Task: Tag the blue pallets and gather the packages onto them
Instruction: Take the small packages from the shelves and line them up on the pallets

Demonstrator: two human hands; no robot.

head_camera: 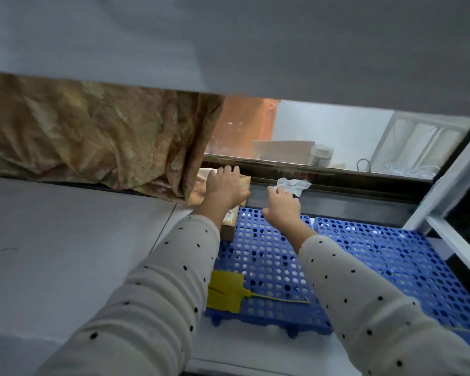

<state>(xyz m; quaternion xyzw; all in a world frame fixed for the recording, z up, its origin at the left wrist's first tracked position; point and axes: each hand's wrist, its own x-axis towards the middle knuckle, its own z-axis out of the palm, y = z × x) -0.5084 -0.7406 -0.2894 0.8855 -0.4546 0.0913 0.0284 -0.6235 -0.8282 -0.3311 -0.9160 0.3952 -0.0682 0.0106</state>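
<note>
Blue pallets (269, 256) two, yellow tag (225, 291) one, hands (224, 185) two

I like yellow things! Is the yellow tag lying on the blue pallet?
Yes, the yellow tag lies flat on the near corner of the blue pallet, its thin tail stretched across the holes.

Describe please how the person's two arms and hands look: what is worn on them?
Both arms wear long cream-white sleeves, of ribbed knit, scattered with small black dots. The cuffs end at the wrists. The left hand and the right hand are bare: no gloves, and no rings, watch or bracelets show.
</note>
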